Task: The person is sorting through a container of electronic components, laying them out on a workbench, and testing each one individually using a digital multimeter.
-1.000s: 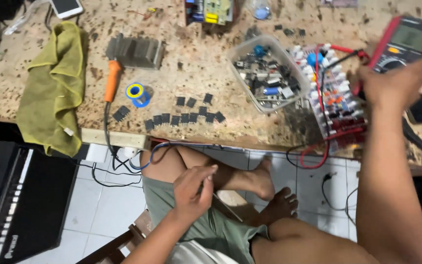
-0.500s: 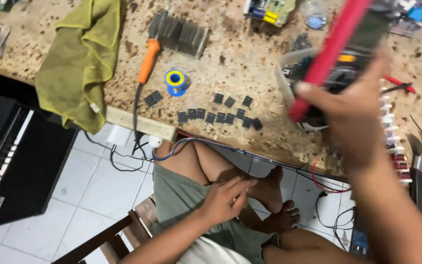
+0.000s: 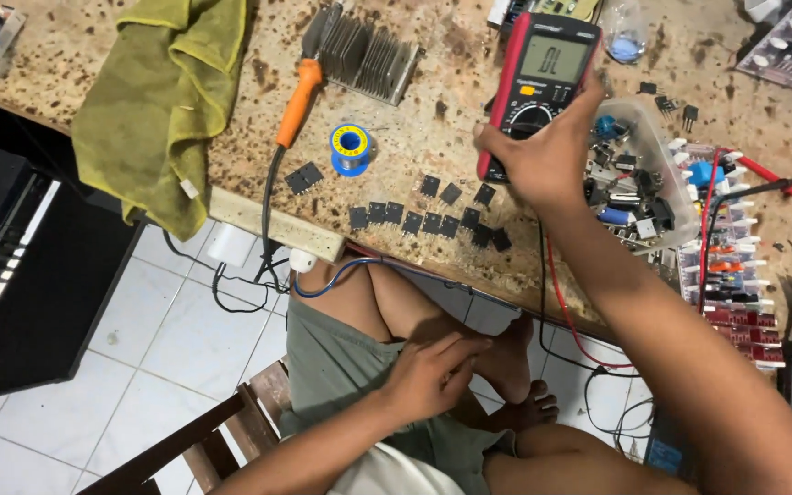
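We see our right hand (image 3: 543,165) wrapped around the lower half of a red-and-black handheld digital multimeter (image 3: 543,78), fingers curled on its right side and thumb along the left edge, holding it just above the speckled brown stone tabletop (image 3: 433,119) toward its far side. Our left hand (image 3: 428,376) rests loosely on our lap below the tabletop's near edge, fingers relaxed and slightly spread, pinching nothing. Just beside the right hand, nearer the front edge, lie rows of small flat black square components (image 3: 433,215). A clear plastic tub of mixed electronic parts (image 3: 643,179) sits immediately to the right of the hand. Left of the meter stand a small blue spool of solder wire (image 3: 350,147), an orange-handled soldering iron (image 3: 297,105) (its cable drops over the edge), and a finned grey metal heatsink (image 3: 364,55). A crumpled olive-green cloth (image 3: 162,101) hangs over the left front edge.
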